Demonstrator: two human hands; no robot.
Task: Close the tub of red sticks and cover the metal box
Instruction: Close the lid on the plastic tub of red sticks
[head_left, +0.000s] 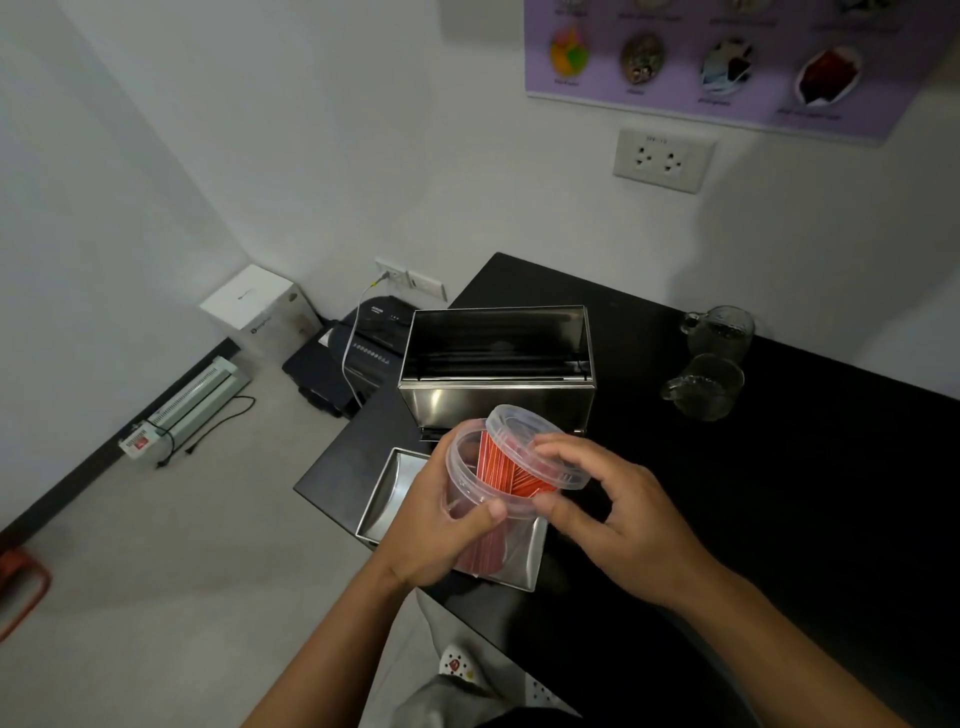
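My left hand grips a clear plastic tub packed with red sticks, held tilted above the table. My right hand holds the tub's clear round lid by its rim, tilted over the tub's mouth and touching it on the right side, not seated. Behind the tub stands the open metal box, its inside dark and uncovered. The box's flat metal lid lies on the table under my hands, partly hidden by them.
The black table carries two glass cups at the back right. To the left the table edge drops to the floor, where a shredder, a white carton and a laminator sit.
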